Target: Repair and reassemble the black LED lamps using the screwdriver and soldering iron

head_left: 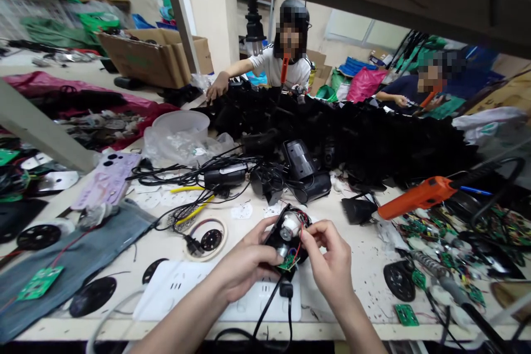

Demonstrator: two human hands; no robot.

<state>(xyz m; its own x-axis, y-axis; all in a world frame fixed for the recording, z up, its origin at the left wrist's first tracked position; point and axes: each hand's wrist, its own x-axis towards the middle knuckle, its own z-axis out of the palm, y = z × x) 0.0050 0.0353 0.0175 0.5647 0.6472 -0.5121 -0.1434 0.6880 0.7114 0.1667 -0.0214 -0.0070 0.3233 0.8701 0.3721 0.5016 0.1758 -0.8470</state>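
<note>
My left hand (253,254) grips an opened black device housing (271,240) from its left side, thumb over the front. Inside the housing sit a white cylindrical part with a metal centre (289,227), red wires and a green circuit board (288,261). My right hand (327,249) is at the housing's right edge, thumb and forefinger pinched by the red wires; whether they hold a wire is hard to make out. Below the housing lies a white power strip (191,287) with a black plug (286,289) in it.
An orange-handled tool (417,198) rests at right beside scattered green circuit boards (406,314). Black devices with cables (226,175) and yellow-handled pliers (194,210) lie ahead. A tape roll (224,238) is left of centre. Two co-workers (290,63) sit beyond a heap of black parts (373,138).
</note>
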